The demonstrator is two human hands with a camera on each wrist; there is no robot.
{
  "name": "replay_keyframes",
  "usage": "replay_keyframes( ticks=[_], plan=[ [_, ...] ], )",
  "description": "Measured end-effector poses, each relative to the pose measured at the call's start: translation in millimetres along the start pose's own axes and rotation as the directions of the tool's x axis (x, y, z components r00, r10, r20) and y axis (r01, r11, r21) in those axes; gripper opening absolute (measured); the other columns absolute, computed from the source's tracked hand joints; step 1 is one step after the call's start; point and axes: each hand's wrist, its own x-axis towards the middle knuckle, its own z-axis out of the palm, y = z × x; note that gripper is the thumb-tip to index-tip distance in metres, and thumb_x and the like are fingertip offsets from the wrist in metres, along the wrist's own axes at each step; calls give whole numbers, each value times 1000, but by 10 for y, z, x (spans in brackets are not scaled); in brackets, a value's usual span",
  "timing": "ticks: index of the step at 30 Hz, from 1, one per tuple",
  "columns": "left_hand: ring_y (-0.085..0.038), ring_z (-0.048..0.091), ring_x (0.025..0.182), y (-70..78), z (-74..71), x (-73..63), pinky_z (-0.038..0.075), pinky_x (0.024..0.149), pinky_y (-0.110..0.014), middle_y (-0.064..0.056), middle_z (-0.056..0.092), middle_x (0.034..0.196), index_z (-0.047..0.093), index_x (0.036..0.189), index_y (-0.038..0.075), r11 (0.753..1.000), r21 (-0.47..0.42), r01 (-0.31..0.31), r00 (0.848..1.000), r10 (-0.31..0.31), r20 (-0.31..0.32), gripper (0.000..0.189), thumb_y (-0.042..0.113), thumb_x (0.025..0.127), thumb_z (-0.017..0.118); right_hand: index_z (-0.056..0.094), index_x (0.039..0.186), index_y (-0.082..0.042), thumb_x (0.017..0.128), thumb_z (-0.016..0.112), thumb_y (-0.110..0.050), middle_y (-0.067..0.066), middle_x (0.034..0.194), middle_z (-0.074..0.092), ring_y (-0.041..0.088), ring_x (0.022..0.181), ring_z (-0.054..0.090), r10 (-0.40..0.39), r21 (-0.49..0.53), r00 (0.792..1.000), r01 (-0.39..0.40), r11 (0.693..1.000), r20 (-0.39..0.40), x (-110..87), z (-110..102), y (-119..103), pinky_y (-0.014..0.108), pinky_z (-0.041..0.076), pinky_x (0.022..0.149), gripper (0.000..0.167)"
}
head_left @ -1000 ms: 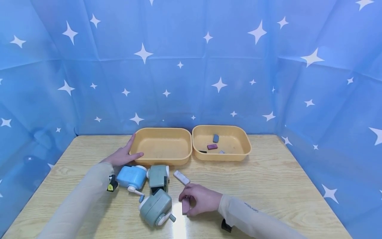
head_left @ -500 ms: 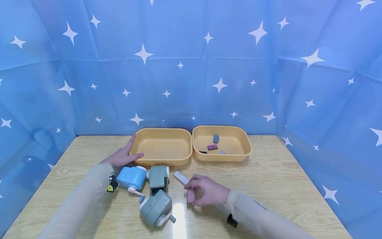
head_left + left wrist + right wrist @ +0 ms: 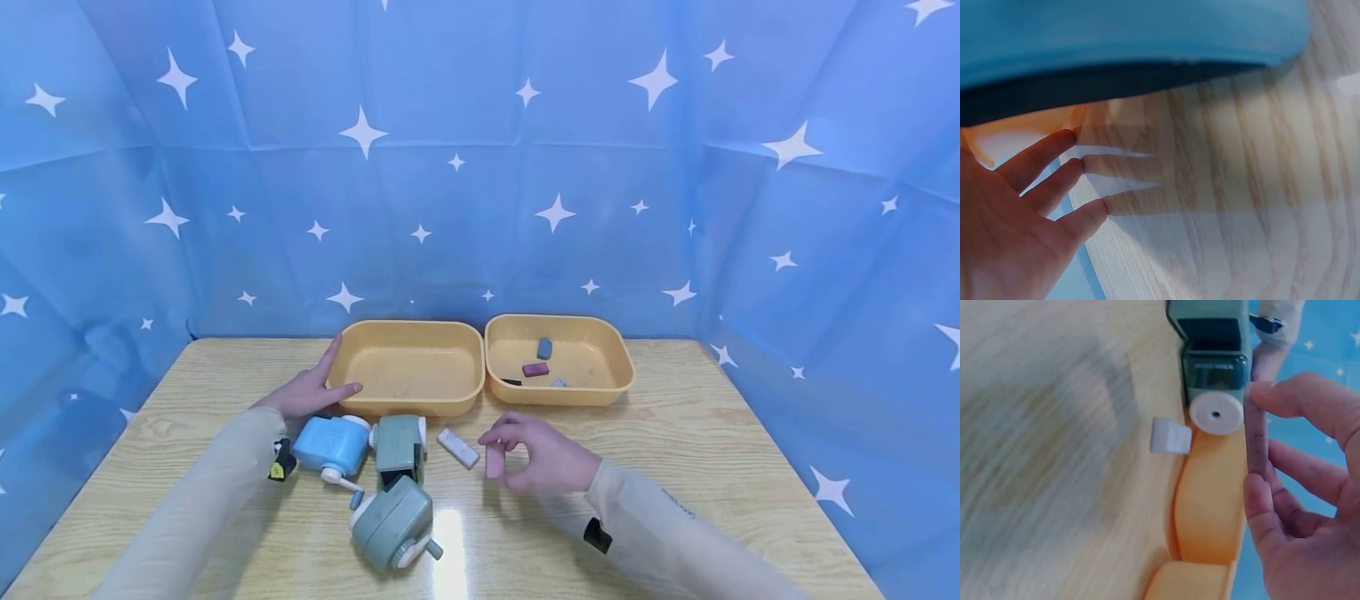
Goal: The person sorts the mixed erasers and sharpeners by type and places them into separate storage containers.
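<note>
My right hand point(image 3: 553, 457) pinches a pink eraser point(image 3: 495, 461) between thumb and fingers above the table. In the right wrist view the eraser point(image 3: 1256, 440) stands on edge in the grip. A white eraser point(image 3: 458, 448) lies just left of that hand. With fingers spread, my left hand point(image 3: 306, 393) rests at the left end of a yellow tray point(image 3: 408, 407) that has nothing in it. Below the left hand sits a blue crank pencil sharpener point(image 3: 330, 444); its body looms over the spread fingers in the left wrist view.
Two green crank pencil sharpeners point(image 3: 397, 443) lie near the blue one, the nearer sharpener point(image 3: 392, 523) tilted. A second yellow tray point(image 3: 558, 396) adjoins the first on the right, holding a blue eraser point(image 3: 544, 348), a magenta eraser point(image 3: 536, 369) and other small pieces. A star-patterned curtain point(image 3: 450, 200) encloses the table.
My right hand has lifted the pink eraser and carried it away from me and to the right, past the white eraser. The left hand has stayed at the tray's end.
</note>
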Motion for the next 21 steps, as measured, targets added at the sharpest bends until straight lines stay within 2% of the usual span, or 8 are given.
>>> replay_keyframes(
  ticks=[8,14,21],
  plan=[
    [-46,45,124,-13,2,10,31,103,-60,-34,33,145,-16,153,16,1000,-14,9,1000,-9,0,105,58,90,57,67,119,-10,72,78,-1,-3,111,57,16,100,55,15,-20,999,-15,1000,-38,-12,-121,31,38,47,89,49],
    [-49,41,127,-14,-1,11,30,103,-61,-36,29,146,-17,153,15,1000,0,9,1000,-9,2,105,57,91,56,66,119,-3,73,77,1,2,113,58,16,96,57,7,0,996,-7,1000,-88,-18,-229,80,41,49,86,48],
    [-52,36,128,6,5,-5,29,103,-62,-36,26,147,-16,153,13,1000,3,2,1000,-2,1,104,57,92,55,65,119,-1,76,76,0,5,114,59,17,94,58,36,9,995,-35,999,-93,-26,-350,192,43,50,85,45]
  ],
)
